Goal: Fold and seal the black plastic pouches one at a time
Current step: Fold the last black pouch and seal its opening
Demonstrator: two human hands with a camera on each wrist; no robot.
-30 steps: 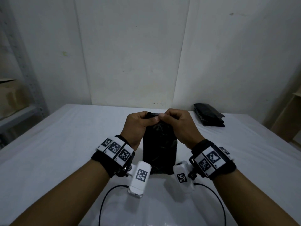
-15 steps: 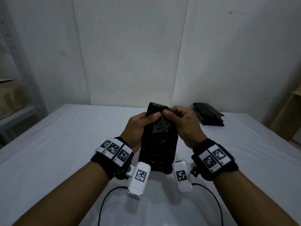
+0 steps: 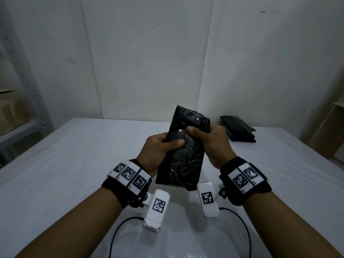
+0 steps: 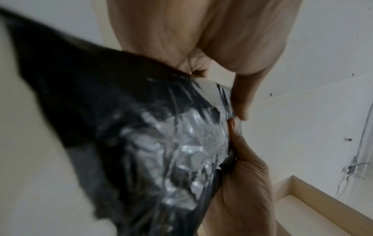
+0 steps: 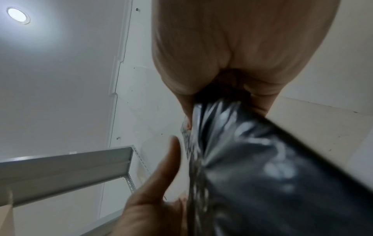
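A black plastic pouch (image 3: 181,162) is held upright in the air over the white table (image 3: 55,164), its crinkled top end above the hands. My left hand (image 3: 167,143) grips its left edge, with the thumb pressed on the front. My right hand (image 3: 202,132) grips the right edge a little higher, thumb also on the front. In the left wrist view the pouch (image 4: 141,135) fills the middle, shiny and wrinkled, and is pinched under my left hand (image 4: 240,99). In the right wrist view the pouch (image 5: 262,175) runs out from under my right hand (image 5: 232,89). The fingers behind the pouch are hidden.
A stack of black pouches (image 3: 239,131) lies at the back right of the table. A metal shelf (image 3: 20,127) with a cardboard box (image 3: 11,108) stands at the left. A wooden unit (image 3: 329,133) is at the right. Two black cables (image 3: 119,233) run across the table's near part.
Both hands have lifted the pouch off the table and stood it upright. Their grip has slid from the far end down to the upper middle, so the top now sticks up above them.
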